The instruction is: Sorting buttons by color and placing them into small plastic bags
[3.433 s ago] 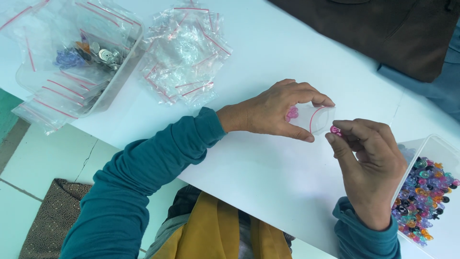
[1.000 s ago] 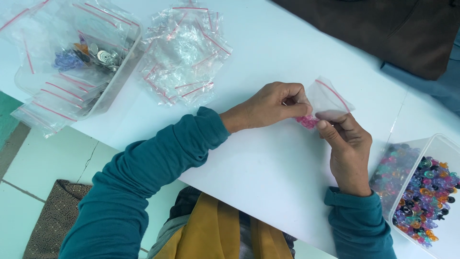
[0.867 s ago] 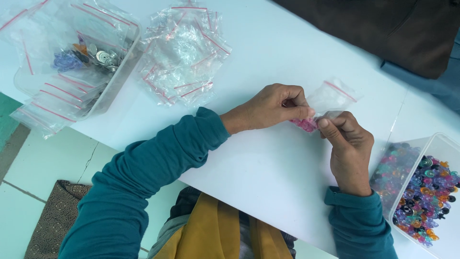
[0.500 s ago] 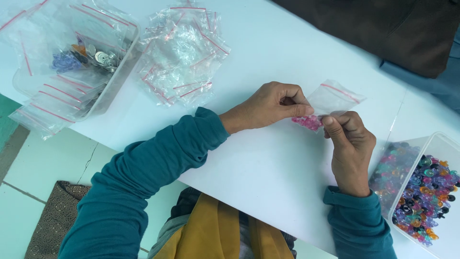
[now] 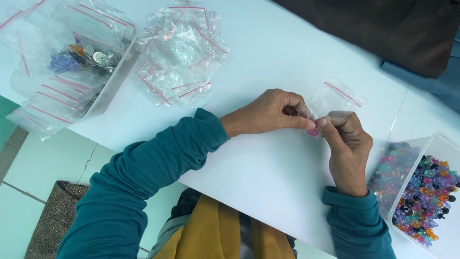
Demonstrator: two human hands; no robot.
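While teal sleeves reach over the white table, the left hand and right hand pinch closed on a small clear zip bag holding pink pieces, just above the tabletop. Further away lies a pile of empty bags.

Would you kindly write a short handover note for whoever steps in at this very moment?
Left hand: fingers pinch the small clear zip bag at its lower edge.
Right hand: fingers pinch the same edge from the other side.
Pink pieces show in the bag between both hands.
Loose coloured pieces sit in the clear tub at the right; a pile of empty bags lies at centre left; a tray with bags and pieces stands far left.
Done: pink pieces are in the bag.
Left: whether the bag is sealed cannot be told.
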